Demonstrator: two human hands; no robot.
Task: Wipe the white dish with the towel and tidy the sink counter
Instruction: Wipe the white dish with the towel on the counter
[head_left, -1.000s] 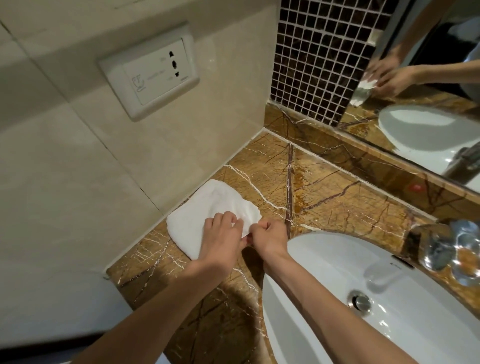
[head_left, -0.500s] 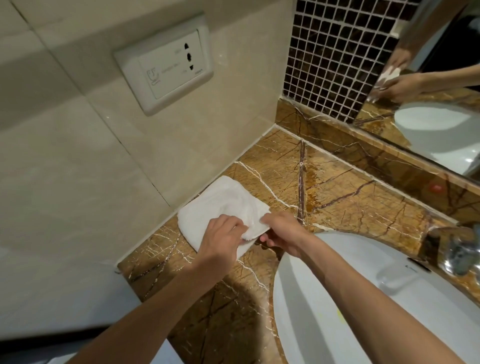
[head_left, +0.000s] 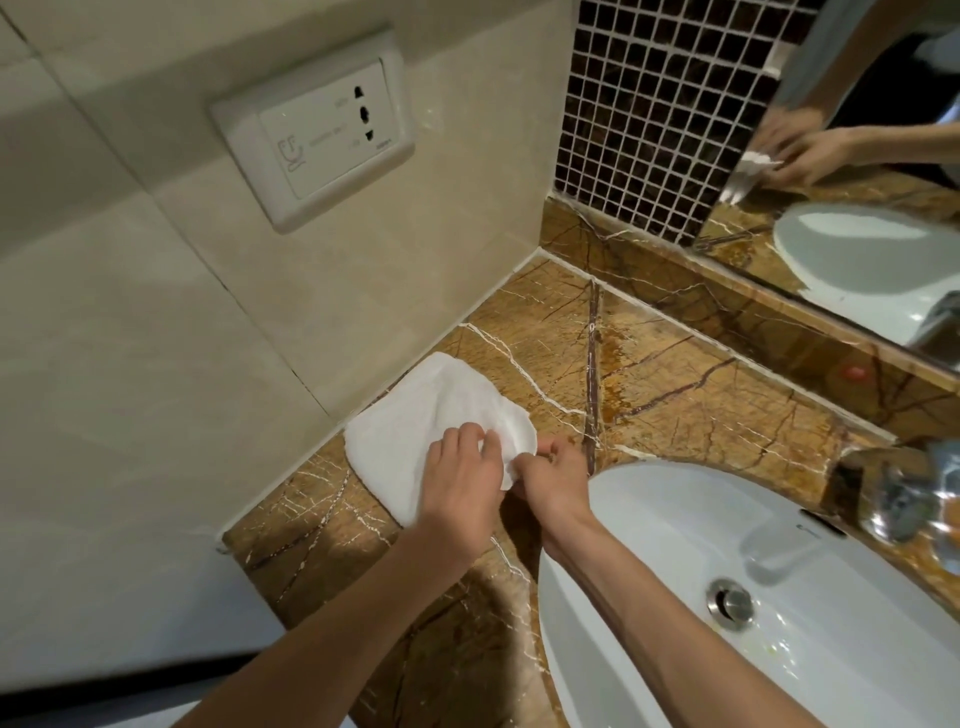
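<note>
Both hands had drawn together at the towel's (head_left: 426, 426) right corner: left hand (head_left: 460, 480) fingers pinching cloth, right hand (head_left: 553, 475) gripping the edge. Towel lay far-left on the counter (head_left: 675, 395), apparently being folded; no white dish in view.

A folded white cloth towel (head_left: 415, 441) lies on the brown veined marble counter (head_left: 675, 395), against the beige tiled wall (head_left: 156, 389). The left hand (head_left: 462, 483) rests on the towel's near part, fingers curled into the cloth. The right hand (head_left: 553, 475) pinches the towel's edge just beside the left fingertips. The white oval sink basin (head_left: 675, 519) sits right of the right hand's fingers.
</note>
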